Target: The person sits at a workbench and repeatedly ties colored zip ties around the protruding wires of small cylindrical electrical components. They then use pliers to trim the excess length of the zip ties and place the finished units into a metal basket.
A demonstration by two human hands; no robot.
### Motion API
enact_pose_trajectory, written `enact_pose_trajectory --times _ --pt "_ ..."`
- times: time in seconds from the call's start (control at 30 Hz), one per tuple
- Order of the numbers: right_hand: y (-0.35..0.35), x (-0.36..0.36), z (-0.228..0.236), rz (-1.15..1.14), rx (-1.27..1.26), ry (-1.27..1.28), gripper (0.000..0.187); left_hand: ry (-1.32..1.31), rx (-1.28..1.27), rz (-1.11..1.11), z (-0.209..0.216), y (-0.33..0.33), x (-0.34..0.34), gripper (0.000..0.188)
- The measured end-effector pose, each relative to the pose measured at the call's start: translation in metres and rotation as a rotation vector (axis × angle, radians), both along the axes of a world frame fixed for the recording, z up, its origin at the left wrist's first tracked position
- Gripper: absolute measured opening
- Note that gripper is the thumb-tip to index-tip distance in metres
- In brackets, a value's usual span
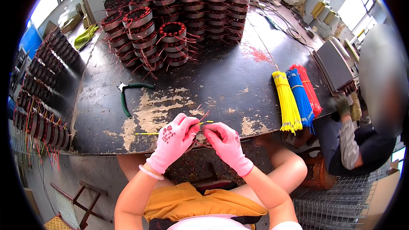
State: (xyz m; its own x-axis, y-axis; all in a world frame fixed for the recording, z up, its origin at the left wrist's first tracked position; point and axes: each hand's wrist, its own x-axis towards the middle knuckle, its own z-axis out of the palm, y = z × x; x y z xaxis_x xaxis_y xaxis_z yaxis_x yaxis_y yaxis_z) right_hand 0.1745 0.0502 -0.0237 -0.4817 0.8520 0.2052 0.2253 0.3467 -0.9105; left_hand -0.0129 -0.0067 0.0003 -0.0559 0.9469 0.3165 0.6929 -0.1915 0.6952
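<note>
Both my hands wear pink gloves and meet above the near table edge. My left hand [172, 138] is closed in a pinch on a thin yellow wire [147, 133], whose tail sticks out to the left and whose other end shows above the fingertips. Just beside it, my right hand [226, 145] is closed, thumb against fingers; what it grips is too small to make out. Thin dark red wires [205, 115] stick up between the hands, and more show below the fingertips. Their lower ends are hidden by the gloves.
Green-handled cutters [124, 98] lie left of my hands. Stacked wound stator cores [172, 44] stand at the back, more [42, 127] at the left. Yellow [286, 102], blue [300, 98] and red [307, 89] wire bundles lie right. A co-worker [362, 140] sits at the far right.
</note>
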Motion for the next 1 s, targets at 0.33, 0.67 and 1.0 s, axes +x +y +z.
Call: enact_pose_trajectory --times 0.33,0.67,1.0 --pt "0.004 0.01 0.018 0.031 -0.264 0.137 0.015 0.102 0.063 -0.1 0.009 0.001 -0.001 0.016" --pt "0.023 0.01 0.033 0.13 -0.239 -0.016 0.011 0.197 0.078 -0.092 0.015 0.004 0.006 0.012" --pt "0.038 0.017 0.025 0.096 -0.492 -0.075 0.025 0.184 0.075 -0.122 -0.003 0.008 0.009 0.011"
